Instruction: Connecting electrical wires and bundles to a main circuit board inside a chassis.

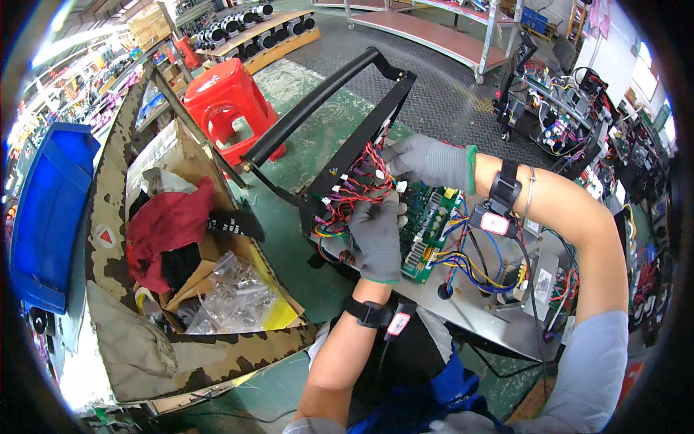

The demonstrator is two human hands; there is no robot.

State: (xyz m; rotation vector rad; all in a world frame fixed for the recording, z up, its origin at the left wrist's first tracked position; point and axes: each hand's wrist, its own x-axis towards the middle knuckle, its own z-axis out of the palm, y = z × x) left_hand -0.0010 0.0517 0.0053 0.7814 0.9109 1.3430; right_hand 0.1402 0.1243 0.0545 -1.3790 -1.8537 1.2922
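A metal chassis [463, 307] with a black tubular handle [311, 108] lies before me. On it is a green circuit board [426, 235], and a tangle of red wires [352, 189] with white and purple plugs runs along its far left side. My left hand [379, 235], in a grey glove, is closed with its fingertips in the red wires at the board's left edge. My right hand [431, 163], gloved too, reaches over the board from the right. Its bent fingers pinch at the same bundle; the fingertips are partly hidden. Blue and yellow cables [470, 267] lie right of the board.
At left stands a worn bench [210, 372] with a cardboard box holding red cloth [170, 224] and plastic bags of small parts [235, 296]. A blue bin [50, 217] is beyond it. A red stool [228, 108] stands behind the handle. More opened chassis [557, 108] crowd the right.
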